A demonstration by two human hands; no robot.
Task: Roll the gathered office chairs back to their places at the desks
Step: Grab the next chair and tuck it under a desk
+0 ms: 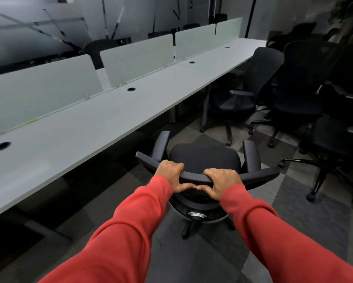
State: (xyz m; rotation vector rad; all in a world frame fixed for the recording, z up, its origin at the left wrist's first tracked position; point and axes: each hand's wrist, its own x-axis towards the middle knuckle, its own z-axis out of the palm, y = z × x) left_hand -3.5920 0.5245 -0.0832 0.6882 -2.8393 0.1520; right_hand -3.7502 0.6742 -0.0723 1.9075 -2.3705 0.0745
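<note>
A black office chair [204, 158] stands right in front of me on the carpet, its seat facing away. My left hand [172, 174] and my right hand [220, 181] both grip the top edge of its backrest, thumbs almost touching underneath. Red sleeves cover both arms. The long white desk [102, 123] runs along my left, its edge a short way from the chair's left armrest. Several more black chairs are gathered at the right: one [245, 92] beside the desk's far end, another [300, 88] behind it, and a third [334, 148] at the right edge.
Frosted divider panels [39, 94] stand along the back of the desk, with round cable holes [2, 146] in the top. Another chair's back [98, 52] shows beyond the dividers. Checked grey carpet [294, 201] lies between me and the gathered chairs.
</note>
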